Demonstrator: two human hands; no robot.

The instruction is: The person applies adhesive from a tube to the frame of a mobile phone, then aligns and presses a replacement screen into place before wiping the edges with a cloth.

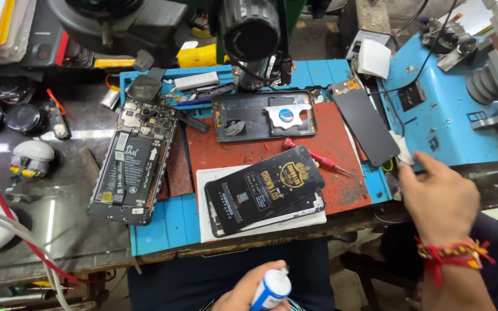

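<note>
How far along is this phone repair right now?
Done: the phone lies opened, battery and board bare, and the back cover sits apart. In hand: the left hand holds a small blue-and-white bottle; the right hand touches a white cloth beside the loose screen. Left: nothing is reassembled.

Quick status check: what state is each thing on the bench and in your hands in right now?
Opened phone: back off, battery and board exposed.
Back cover: lying inside-up.
Loose screen: flat, face down, partly off the mat.
Black screen pack: flat on a white sheet.
Red screwdriver: lying loose.
Small bottle: capped, in left hand.
Right hand: holds a white wipe.
</note>
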